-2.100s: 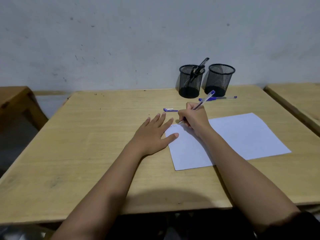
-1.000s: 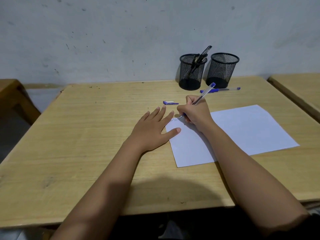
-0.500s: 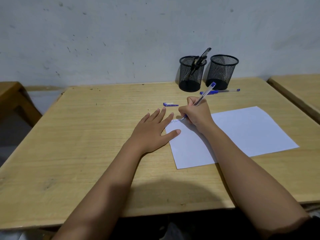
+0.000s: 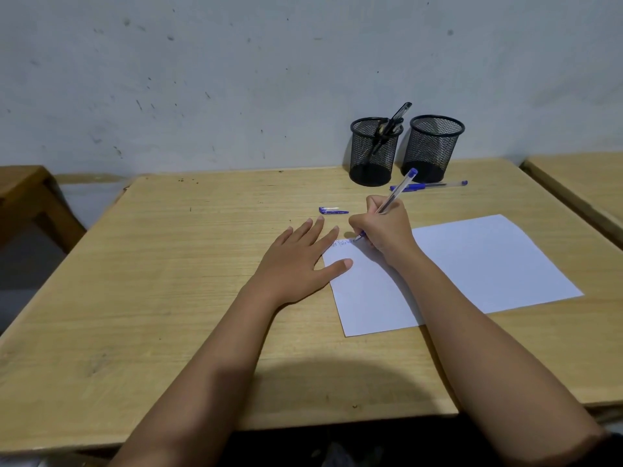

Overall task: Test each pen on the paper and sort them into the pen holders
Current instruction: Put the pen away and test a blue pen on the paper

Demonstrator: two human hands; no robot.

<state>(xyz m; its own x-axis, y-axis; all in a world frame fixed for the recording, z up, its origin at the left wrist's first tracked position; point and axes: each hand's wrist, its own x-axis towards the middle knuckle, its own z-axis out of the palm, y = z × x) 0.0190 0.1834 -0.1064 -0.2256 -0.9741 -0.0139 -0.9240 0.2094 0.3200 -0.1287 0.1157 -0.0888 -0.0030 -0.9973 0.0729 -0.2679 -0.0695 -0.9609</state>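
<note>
My right hand (image 4: 384, 227) grips a clear blue pen (image 4: 399, 188), its tip touching the top left corner of the white paper (image 4: 478, 264), where small blue scribbles show. My left hand (image 4: 300, 261) lies flat with fingers spread, thumb and fingertips on the paper's left edge. A blue pen cap (image 4: 333, 210) lies on the table beyond my left hand. Another blue pen (image 4: 428, 186) lies in front of the holders. The left mesh pen holder (image 4: 371, 163) contains black pens; inside the right mesh pen holder (image 4: 431, 153) I see no pens.
The wooden table (image 4: 168, 264) stands against a grey wall. Another wooden table edge (image 4: 580, 183) is at the right, and a wooden stool or bench (image 4: 23, 193) at the left.
The pen tip has shifted slightly rightward along the paper's top edge, adding blue marks. My left hand has stayed flat in place. The view has shifted a little.
</note>
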